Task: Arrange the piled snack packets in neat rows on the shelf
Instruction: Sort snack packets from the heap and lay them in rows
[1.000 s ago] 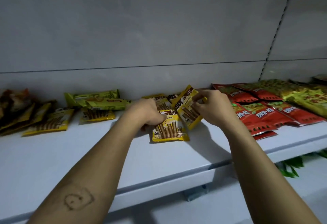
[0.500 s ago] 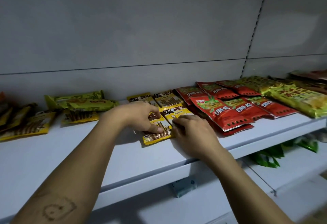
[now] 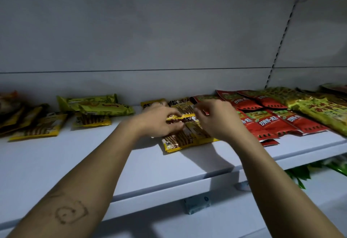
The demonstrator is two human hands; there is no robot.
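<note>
Red packets (image 3: pixel 262 123) crowd right; left hand (image 3: pixel 159 123), right hand (image 3: pixel 217 121) both pinch yellow packet (image 3: pixel 185 116); green packets (image 3: pixel 105 107) left.

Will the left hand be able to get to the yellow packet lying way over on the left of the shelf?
Probably yes. Only bare shelf lies between the left hand and that yellow packet; nothing stands in the way. But it is holding a second packet, so it must let go first.
</note>
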